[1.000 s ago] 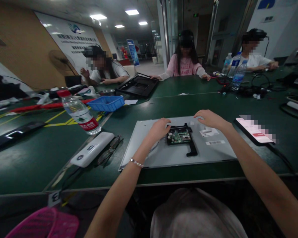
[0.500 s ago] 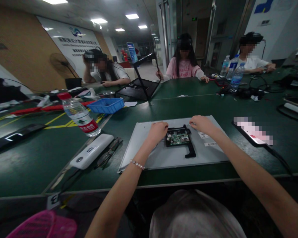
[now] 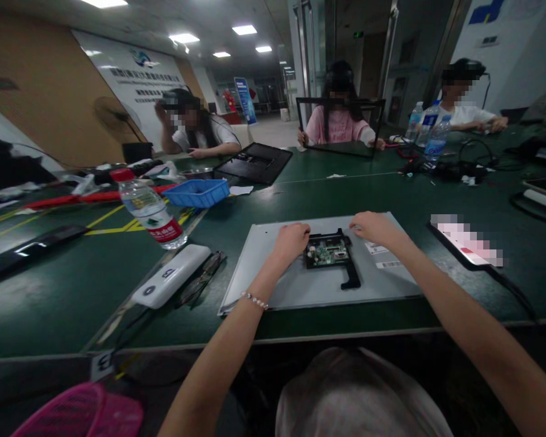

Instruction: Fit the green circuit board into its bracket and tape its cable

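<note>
A light grey flat panel (image 3: 277, 291) lies on the green table in front of me. On it rests a black bracket with a green circuit board (image 3: 328, 254), its arm pointing towards me on the right. My left hand (image 3: 293, 238), with a beaded bracelet at the wrist, is closed at the bracket's upper left corner; its fingertips are partly hidden. My right hand (image 3: 369, 226) has its fingers bent together just beyond the bracket's upper right corner, near white labels (image 3: 386, 264). What either hand pinches, if anything, is too small to make out.
To the left are a power bank (image 3: 170, 276), glasses (image 3: 202, 279), a water bottle (image 3: 152, 212) and a blue tray (image 3: 198, 193). A phone (image 3: 464, 243) with a cable lies right. Across the table, a person holds a black frame (image 3: 340, 150) beside a black panel (image 3: 257, 162).
The person across the table has moved the black frame off the black panel to the right and now holds it upright with both hands. My hands have hardly moved.
</note>
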Motion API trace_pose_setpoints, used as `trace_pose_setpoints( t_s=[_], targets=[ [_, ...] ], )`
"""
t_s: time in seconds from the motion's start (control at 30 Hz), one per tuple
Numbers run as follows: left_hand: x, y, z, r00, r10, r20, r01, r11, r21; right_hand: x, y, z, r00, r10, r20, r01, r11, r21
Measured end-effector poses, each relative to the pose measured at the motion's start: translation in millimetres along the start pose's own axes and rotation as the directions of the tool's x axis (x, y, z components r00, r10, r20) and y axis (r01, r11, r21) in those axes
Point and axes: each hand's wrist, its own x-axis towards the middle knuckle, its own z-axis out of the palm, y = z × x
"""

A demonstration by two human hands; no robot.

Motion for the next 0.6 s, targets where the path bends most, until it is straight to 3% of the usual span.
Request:
trace_pose_setpoints(
  t_s=[0.23,0.47,0.6],
  targets=[
    [-3.0,4.0,-6.0,1.000,0.012,-0.021,-0.012,1.000,-0.003,-1.8,0.4,-3.2,1.000,-0.002,0.003,0.002,1.000,0.014],
    [-4.2,0.1,-10.1,0.957,0.288,0.035,-0.282,0.952,-0.122,1.0,-0.3,-1.0,0.999,0.045,0.001,-0.045,0.999,0.003],
    [-4.6,1.1,-5.7,0.934,0.336,0.118,-0.319,0.937,-0.142,1.0,-1.7,0.4,0.998,0.055,-0.010,-0.055,0.998,0.011]
  ],
)
